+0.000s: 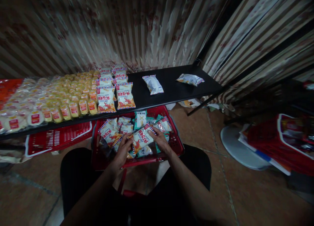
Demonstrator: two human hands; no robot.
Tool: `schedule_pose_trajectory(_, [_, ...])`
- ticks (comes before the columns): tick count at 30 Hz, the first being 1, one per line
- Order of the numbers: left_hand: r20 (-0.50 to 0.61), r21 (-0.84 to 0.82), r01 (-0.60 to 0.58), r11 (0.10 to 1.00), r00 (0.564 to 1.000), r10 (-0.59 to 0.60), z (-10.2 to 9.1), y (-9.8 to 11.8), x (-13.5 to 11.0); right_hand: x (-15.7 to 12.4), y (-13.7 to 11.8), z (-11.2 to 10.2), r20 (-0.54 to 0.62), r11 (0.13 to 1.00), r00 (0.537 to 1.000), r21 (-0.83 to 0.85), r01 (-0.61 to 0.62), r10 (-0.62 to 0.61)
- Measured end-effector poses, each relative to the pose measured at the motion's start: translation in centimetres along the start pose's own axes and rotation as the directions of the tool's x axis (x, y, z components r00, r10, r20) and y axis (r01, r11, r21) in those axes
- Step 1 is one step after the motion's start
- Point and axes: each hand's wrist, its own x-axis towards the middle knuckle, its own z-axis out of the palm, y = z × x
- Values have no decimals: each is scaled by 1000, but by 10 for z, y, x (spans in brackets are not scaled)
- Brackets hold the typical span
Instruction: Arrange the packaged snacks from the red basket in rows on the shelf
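The left hand (124, 148) and the right hand (160, 140) each curl their fingers around one end of a white snack bag (142, 137). The bag lies on top of more bags in a red basket (178, 144) on the person's lap. Behind the basket, a black counter (169, 85) holds rows of yellow snacks (61, 101).

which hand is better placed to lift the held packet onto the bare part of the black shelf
Probably the right hand: it grips the packet on the side nearer the bare stretch of shelf, while the left hand sits below the filled rows.
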Motion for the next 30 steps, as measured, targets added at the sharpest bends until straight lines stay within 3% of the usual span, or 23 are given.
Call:
schedule_pose_trajectory(7, [65,-120,62,991,996,-55,-4,-2,1,2,0,0,2,999,1000,46,-14,14])
schedule_pose_trajectory(13, [-4,-143,103,984,994,-105,1,-11,0,5,2,-3,30,995,999,94,-45,42])
schedule_pose_trajectory(19, [-22,-194,113,974,993,-119,5,-17,-1,5,0,-4,50,981,993,160,-109,103])
schedule_pose_trajectory(30, [-43,-245,106,964,992,-120,11,-16,-1,5,3,-1,137,975,986,185,-124,100])
